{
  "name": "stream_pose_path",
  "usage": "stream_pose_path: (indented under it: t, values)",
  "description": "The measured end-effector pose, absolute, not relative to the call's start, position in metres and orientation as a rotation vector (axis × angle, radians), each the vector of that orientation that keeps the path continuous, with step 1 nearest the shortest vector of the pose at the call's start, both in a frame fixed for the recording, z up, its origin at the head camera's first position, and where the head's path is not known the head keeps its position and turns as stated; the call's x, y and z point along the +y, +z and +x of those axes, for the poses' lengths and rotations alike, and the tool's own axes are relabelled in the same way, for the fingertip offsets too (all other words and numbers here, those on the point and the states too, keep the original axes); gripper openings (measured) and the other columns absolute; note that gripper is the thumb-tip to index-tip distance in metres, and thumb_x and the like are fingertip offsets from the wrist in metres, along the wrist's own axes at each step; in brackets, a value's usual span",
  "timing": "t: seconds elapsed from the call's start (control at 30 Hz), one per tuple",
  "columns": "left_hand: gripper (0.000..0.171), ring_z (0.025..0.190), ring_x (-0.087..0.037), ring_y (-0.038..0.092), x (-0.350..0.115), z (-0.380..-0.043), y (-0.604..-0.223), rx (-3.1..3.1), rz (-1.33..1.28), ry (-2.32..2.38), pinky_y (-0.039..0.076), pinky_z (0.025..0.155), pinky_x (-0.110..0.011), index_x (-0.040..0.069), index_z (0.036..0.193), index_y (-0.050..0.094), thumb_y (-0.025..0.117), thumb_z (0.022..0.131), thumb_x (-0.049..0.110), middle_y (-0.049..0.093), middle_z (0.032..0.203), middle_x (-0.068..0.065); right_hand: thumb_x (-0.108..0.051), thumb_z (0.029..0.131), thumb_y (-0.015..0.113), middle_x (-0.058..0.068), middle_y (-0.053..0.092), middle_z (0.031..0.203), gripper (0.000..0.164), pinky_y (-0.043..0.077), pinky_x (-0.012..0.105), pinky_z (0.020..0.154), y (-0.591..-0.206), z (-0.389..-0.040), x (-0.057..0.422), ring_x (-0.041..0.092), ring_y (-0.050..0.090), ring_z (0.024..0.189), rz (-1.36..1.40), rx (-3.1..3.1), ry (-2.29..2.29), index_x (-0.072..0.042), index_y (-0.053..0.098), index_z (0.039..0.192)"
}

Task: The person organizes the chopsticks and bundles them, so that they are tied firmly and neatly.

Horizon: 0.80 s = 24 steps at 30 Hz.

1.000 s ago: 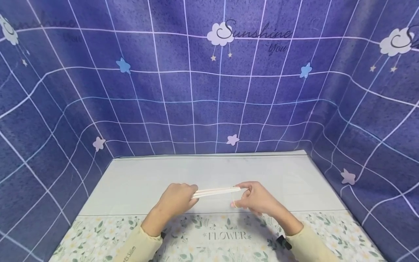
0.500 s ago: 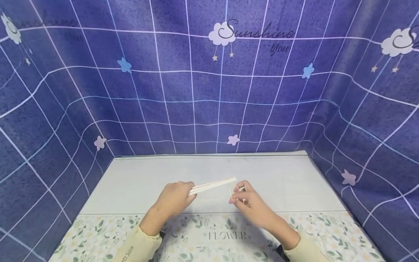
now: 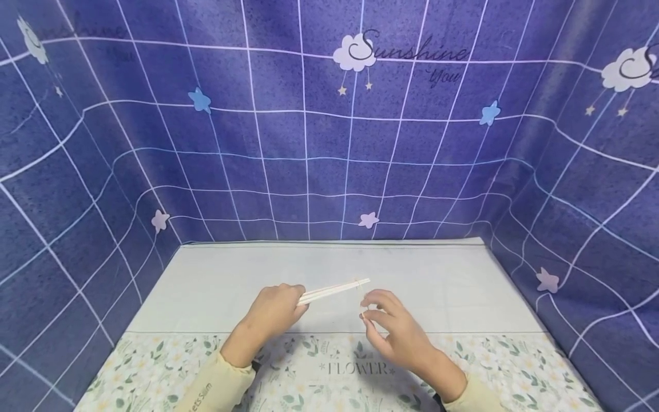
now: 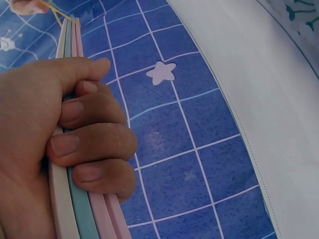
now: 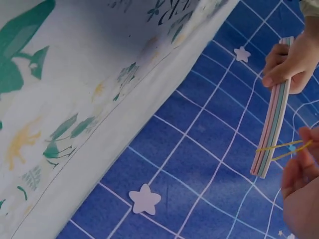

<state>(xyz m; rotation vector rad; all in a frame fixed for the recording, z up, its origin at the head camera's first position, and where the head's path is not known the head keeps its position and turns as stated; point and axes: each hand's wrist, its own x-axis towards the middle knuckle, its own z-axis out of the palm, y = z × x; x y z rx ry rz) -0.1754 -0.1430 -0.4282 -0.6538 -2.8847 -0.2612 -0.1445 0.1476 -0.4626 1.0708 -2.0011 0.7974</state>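
My left hand (image 3: 275, 310) grips a bundle of slim pastel chopsticks (image 3: 337, 290), its fingers curled round them. White, teal and pink ones (image 4: 84, 206) show in the left wrist view, running out past both sides of the fist. A thin yellow rubber band (image 5: 276, 147) loops round the far end of the bundle. From there it stretches to my right hand (image 3: 404, 335), whose thumb and fingertips pinch it a short way off the chopsticks. Both hands are held up over the white part of the table.
The table has a white strip (image 3: 231, 269) at the back and a floral cloth printed FLOWER (image 3: 329, 395) in front. A blue-purple grid curtain (image 3: 278, 137) with stars and clouds encloses the back and both sides.
The right hand has moved off the bundle's end, down and nearer to me, pulling the rubber band out. The bundle's far end has tipped upward; the left hand keeps its grip.
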Motion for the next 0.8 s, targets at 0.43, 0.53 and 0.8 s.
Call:
stream_pose_path:
  t: [0.43,0.53,0.8]
  values:
    - [0.028,0.050,-0.004,0.043,-0.1383,-0.1724,-0.4319,-2.891,-0.658,-0.194,0.040,0.052,-0.022,0.019,0.084,0.067,0.060,0.105,0.036,0.053,0.060,0.012,0.009,0.105,0.051,0.013,0.063,0.107,0.016,0.058,0.027,0.059,-0.4633,-0.1456,0.1544,0.018,0.067,0.065,0.813,-2.021,1.839,0.007,0.065,0.113]
    - [0.028,0.050,-0.006,0.042,-0.1378,-0.1719,-0.4310,-2.876,-0.669,-0.190,0.039,0.051,-0.023,0.019,0.081,0.064,0.061,0.105,0.034,0.050,0.060,0.011,0.006,0.104,0.055,0.010,0.067,0.095,0.013,0.051,0.023,0.047,-0.4620,-0.1447,0.1546,0.015,0.066,0.057,0.623,-2.130,1.911,0.005,0.061,0.115]
    - [0.030,0.050,-0.006,0.040,-0.1374,-0.1702,-0.4289,-2.856,-0.681,-0.191,0.037,0.050,-0.024,0.021,0.077,0.058,0.062,0.104,0.032,0.046,0.059,0.011,0.013,0.093,0.054,0.020,0.058,0.125,0.026,0.060,0.027,0.056,-0.4621,-0.1455,0.1545,0.011,0.066,0.055,0.284,-2.371,1.862,-0.001,0.075,0.087]
